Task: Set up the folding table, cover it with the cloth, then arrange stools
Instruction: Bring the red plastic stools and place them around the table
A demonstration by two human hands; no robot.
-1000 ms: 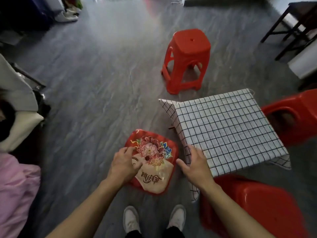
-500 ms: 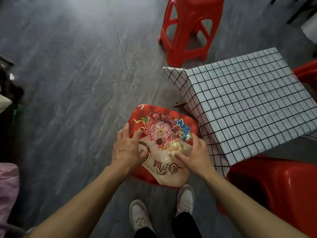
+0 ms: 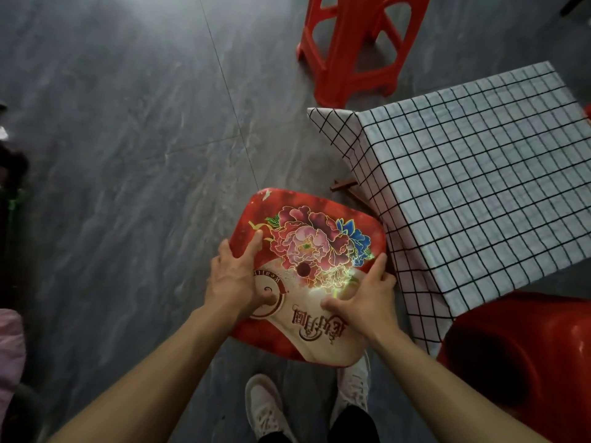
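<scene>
A red stool with a flower-printed seat [image 3: 315,251] stands right in front of me, just left of the low folding table. The table is covered by a white cloth with a black grid [image 3: 473,174]. My left hand [image 3: 238,278] grips the seat's left edge. My right hand [image 3: 364,302] holds the seat's right side, fingers over the rim beside the hanging cloth. A plain red stool [image 3: 358,43] stands on the floor beyond the table's far left corner. Another red stool [image 3: 524,359] sits at the table's near side, bottom right.
Grey tiled floor [image 3: 128,139] spreads to the left and ahead. A wooden table foot [image 3: 342,185] pokes out under the cloth near the flowered stool. My white shoes [image 3: 268,407] are below the stool. Dark clutter and pink fabric [image 3: 9,343] line the left edge.
My right hand left the cloth's edge and came onto the flowered stool's seat. Both hands now hold the stool, and my view has tilted down and closer.
</scene>
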